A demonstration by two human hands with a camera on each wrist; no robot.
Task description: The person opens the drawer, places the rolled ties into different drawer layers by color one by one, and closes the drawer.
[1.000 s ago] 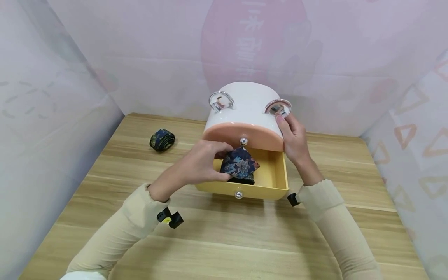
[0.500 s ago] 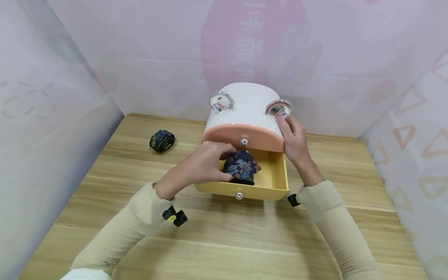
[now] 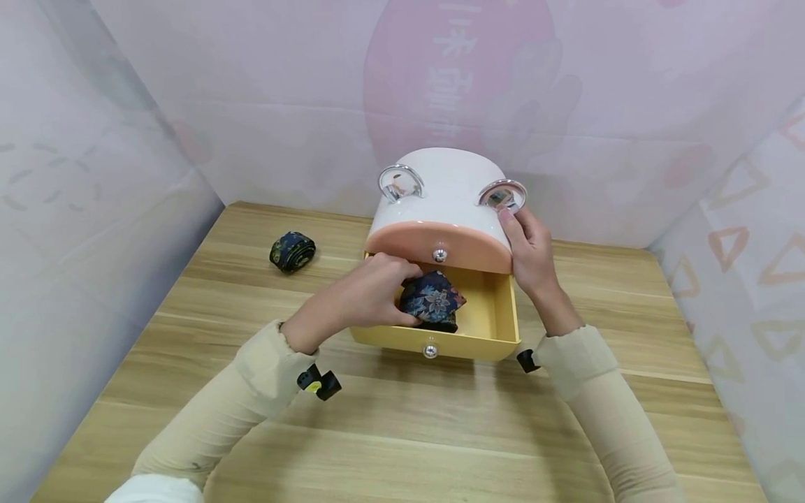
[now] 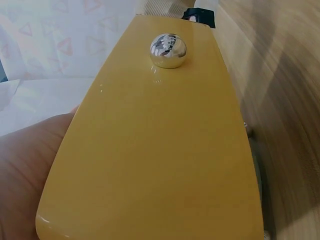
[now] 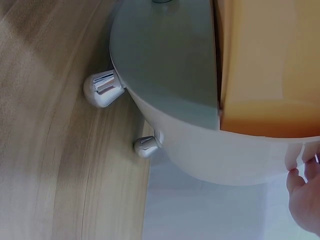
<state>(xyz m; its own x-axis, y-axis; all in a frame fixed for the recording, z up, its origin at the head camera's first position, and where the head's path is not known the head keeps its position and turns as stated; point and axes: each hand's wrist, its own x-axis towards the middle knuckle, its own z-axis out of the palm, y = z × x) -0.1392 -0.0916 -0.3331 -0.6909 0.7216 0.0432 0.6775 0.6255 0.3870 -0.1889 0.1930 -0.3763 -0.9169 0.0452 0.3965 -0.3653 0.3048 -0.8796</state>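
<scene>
- Tie [image 3: 434,299] in blue floral cloth is sitting inside the yellow drawer [image 3: 468,348], where my left hand [image 3: 374,293] is pinching it between thumb and fingers, seemingly to keep it rolled.
- My right hand [image 3: 534,260] is pressing on the side of the white cabinet [image 3: 448,187], fingers relaxed, thumb beside a chrome eye [image 3: 503,195], likely bracing it against shifting.
- That drawer is standing pulled out, leaving room to reach in.
- Second tie [image 3: 292,252] is resting, rolled, on the table [image 3: 390,440], apart from both hands.
</scene>
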